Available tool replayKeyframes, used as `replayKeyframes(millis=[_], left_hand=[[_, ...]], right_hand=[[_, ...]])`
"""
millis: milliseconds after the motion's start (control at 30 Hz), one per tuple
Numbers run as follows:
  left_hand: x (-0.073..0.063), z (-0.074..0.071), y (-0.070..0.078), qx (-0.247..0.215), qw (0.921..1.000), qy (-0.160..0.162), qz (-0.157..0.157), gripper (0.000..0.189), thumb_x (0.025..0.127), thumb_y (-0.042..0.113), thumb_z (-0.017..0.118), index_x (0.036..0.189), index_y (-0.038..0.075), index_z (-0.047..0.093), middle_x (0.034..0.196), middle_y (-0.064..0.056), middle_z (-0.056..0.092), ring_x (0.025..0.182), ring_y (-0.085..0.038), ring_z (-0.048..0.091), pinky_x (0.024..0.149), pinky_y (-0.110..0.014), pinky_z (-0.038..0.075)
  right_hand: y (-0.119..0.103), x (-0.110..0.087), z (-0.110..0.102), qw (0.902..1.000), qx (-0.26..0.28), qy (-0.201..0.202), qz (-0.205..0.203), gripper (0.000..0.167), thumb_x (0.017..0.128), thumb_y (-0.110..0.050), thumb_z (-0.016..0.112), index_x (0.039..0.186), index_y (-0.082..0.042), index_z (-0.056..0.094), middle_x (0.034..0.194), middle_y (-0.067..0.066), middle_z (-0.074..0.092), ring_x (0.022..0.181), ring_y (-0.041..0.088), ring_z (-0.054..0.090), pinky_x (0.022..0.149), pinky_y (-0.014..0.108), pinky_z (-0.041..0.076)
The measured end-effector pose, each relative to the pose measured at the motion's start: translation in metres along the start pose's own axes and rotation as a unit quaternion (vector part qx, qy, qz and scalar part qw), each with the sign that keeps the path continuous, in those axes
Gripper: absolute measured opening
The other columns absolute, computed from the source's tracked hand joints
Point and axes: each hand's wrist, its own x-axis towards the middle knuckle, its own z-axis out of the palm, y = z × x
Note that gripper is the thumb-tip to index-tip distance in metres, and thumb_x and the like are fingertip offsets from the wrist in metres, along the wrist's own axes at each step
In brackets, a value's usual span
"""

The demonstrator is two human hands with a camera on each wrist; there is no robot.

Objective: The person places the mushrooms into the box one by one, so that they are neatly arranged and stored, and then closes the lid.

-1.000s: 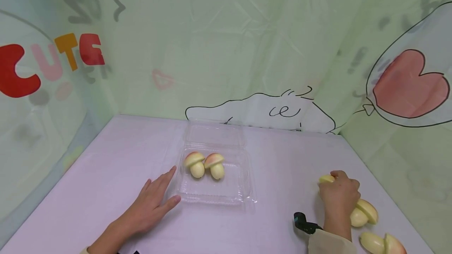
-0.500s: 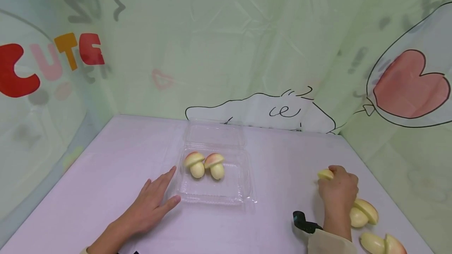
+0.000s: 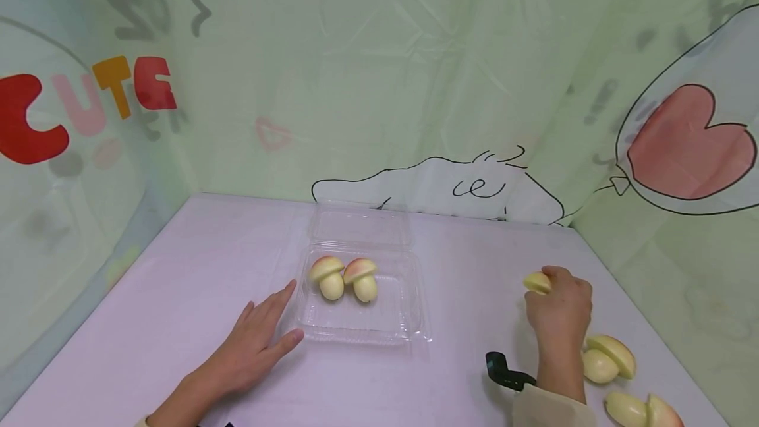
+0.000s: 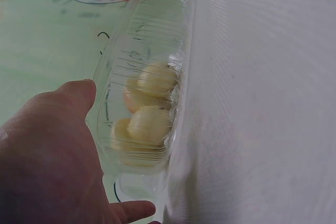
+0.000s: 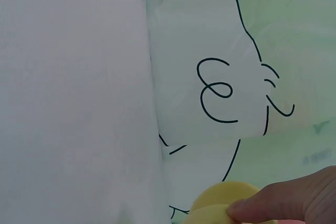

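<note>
A clear plastic clamshell box [image 3: 385, 321] lies with its lid [image 3: 360, 226] folded back. Two pale yellow mushrooms with pinkish-red caps, a left one [image 3: 329, 279] and a right one [image 3: 363, 280], lie side by side in its left half. My left hand [image 3: 252, 344] is beside the box's left side, fingers straight and thumb spread, holding nothing. On the right, my right hand [image 3: 560, 305] grips another mushroom [image 3: 536, 283], mostly hidden by the hand. In the right wrist view my thumb presses on this yellow mushroom [image 5: 220, 203].
Two more mushrooms, one [image 3: 609, 358] behind the other [image 3: 643, 410], lie at the table's right edge near my right forearm. A black strap piece [image 3: 506, 373] sticks out from the right wrist. Printed sheeting [image 3: 385, 84] walls the back and sides of the white table [image 3: 462, 374].
My right hand has moved up and slightly left, away from the other loose mushrooms, with the gripped mushroom moving along. The left hand and the box have stayed put.
</note>
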Motion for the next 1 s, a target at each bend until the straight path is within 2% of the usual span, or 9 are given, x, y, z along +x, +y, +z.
replayKeyframes(millis=[133,467,1000], left_hand=[[0.0,0.0,0.0,0.001,1.0,0.004,0.004,0.073,0.105,0.045,0.057,0.165,0.018,0.026,0.162,-0.008,0.044,0.148,-0.038,0.042,0.116,-0.074,0.021],[0.0,-0.001,0.0,-0.003,1.0,0.0,0.001,0.073,0.105,0.046,0.056,0.166,0.021,0.024,0.164,-0.008,0.042,0.149,-0.038,0.041,0.116,-0.074,0.02],[0.0,0.0,0.001,-0.001,1.0,-0.001,0.001,0.073,0.105,0.046,0.056,0.166,0.02,0.025,0.163,-0.007,0.042,0.15,-0.037,0.041,0.117,-0.073,0.021]], right_hand=[[-0.006,-0.003,0.001,1.0,0.009,0.002,-0.001,0.057,0.094,0.002,0.056,0.15,0.003,0.047,0.148,0.036,0.036,0.125,0.051,0.042,0.106,0.064,0.04],[-0.018,-0.011,0.004,0.9988,0.01,0.021,-0.044,0.055,0.089,0.005,0.058,0.144,0.002,0.054,0.146,0.036,0.041,0.124,0.052,0.044,0.103,0.064,0.041],[-0.037,-0.022,0.008,0.9965,0.027,0.018,-0.077,0.053,0.089,0.005,0.057,0.142,0.001,0.056,0.146,0.033,0.042,0.128,0.053,0.044,0.104,0.065,0.04]])
